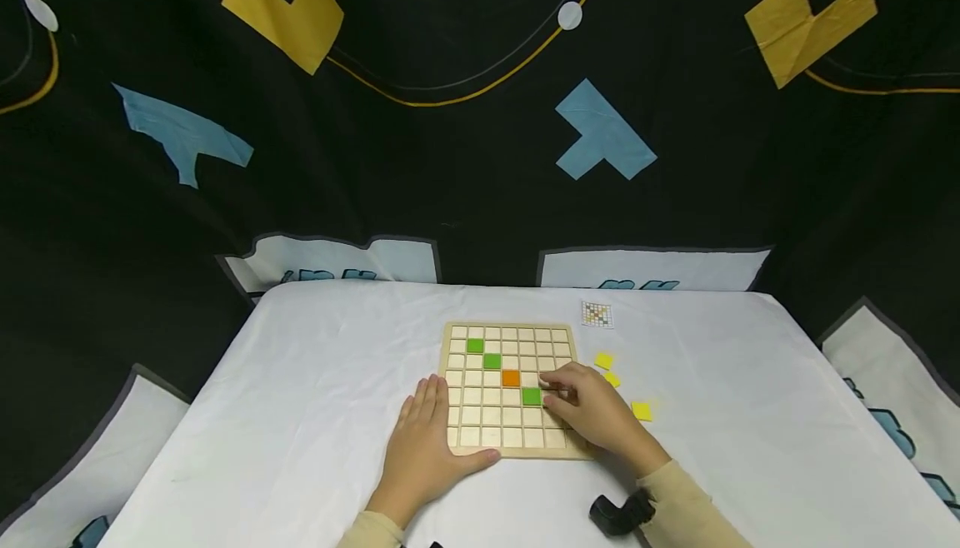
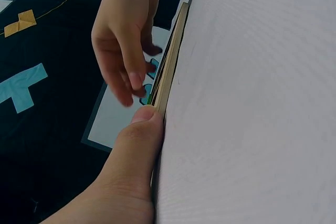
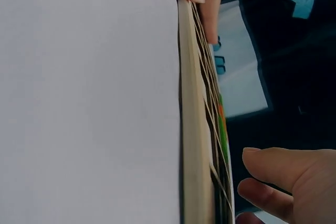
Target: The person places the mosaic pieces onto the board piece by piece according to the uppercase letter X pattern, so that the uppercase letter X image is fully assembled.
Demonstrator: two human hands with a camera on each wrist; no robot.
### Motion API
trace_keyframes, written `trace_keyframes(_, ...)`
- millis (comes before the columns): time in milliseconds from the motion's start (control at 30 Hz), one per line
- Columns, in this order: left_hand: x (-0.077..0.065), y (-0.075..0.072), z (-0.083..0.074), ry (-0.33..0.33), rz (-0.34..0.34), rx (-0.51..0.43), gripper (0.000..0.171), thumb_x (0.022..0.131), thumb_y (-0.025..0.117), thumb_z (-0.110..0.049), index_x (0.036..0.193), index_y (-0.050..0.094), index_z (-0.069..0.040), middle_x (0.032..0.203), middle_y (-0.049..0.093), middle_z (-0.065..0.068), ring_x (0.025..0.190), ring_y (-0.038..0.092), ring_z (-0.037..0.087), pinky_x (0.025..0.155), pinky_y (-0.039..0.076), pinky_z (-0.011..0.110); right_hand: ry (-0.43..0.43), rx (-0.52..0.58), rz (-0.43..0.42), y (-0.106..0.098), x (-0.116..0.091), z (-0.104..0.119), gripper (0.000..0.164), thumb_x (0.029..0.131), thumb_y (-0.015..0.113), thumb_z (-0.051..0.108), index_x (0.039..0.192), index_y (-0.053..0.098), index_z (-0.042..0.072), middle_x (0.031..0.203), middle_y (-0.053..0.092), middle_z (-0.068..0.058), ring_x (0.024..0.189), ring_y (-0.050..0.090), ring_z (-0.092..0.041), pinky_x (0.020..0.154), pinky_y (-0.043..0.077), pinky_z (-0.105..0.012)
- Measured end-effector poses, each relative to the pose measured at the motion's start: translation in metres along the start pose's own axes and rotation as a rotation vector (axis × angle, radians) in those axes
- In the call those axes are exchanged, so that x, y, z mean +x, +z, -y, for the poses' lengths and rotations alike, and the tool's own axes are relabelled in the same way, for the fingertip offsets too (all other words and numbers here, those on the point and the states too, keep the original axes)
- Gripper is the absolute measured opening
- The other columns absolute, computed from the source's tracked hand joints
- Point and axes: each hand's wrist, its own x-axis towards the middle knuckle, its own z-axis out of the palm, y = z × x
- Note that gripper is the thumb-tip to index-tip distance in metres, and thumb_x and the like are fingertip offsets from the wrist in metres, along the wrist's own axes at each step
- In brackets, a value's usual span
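Note:
A square wooden grid board [image 1: 480, 438] lies on the white table. In its squares sit several green tiles [image 1: 532, 396] and one orange tile [image 1: 511, 378], along a slanting line. My left hand [image 1: 427, 448] rests at the board's front left corner, fingers straight along the left side and thumb on the front rim. Over the right part of the board is my right hand [image 1: 592, 406], its fingers loosely bent and the fingertips beside the lowest green tile. In the right wrist view the thumb [image 3: 273, 166] and fingers stand apart, with nothing seen between them.
Several loose yellow tiles [image 1: 641, 411] lie right of the board. A small printed grid card [image 1: 597, 315] is behind them near the table's back edge. A black cloth [image 1: 465, 181] with yellow and blue shapes hangs behind the white table [image 1: 300, 398].

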Motion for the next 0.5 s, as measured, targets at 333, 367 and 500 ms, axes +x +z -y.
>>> trace_keyframes(333,-0.002,-0.002,0.005,-0.004,-0.004,0.009,0.135,0.065,0.055,-0.092,0.156,0.022,0.003,0.164,0.021,0.019,0.154,0.018,0.035,0.125,0.018,0.052,0.132,-0.021,-0.059,-0.034,-0.019,-0.029,0.024,0.091,0.072,0.020,0.115,0.072,0.016,0.093,0.061,0.011,0.070,0.048,-0.009,0.058,0.044,-0.022)
trace_keyframes(367,-0.001,-0.002,0.005,-0.003,-0.005,0.009,0.135,0.065,0.056,-0.092,0.156,0.022,0.003,0.164,0.021,0.019,0.153,0.018,0.035,0.125,0.018,0.052,0.145,-0.025,-0.055,-0.037,-0.020,-0.033,0.024,0.091,0.073,0.020,0.114,0.072,0.016,0.094,0.062,0.010,0.070,0.048,-0.009,0.059,0.044,-0.022)
trace_keyframes(500,0.001,-0.001,0.002,0.006,0.006,0.004,0.135,0.066,0.055,-0.092,0.156,0.020,0.003,0.164,0.020,0.019,0.154,0.017,0.035,0.125,0.017,0.052,0.194,-0.043,-0.023,-0.048,-0.026,-0.041,0.021,0.089,0.075,0.018,0.109,0.073,0.016,0.089,0.062,0.008,0.072,0.050,-0.009,0.060,0.044,-0.021)
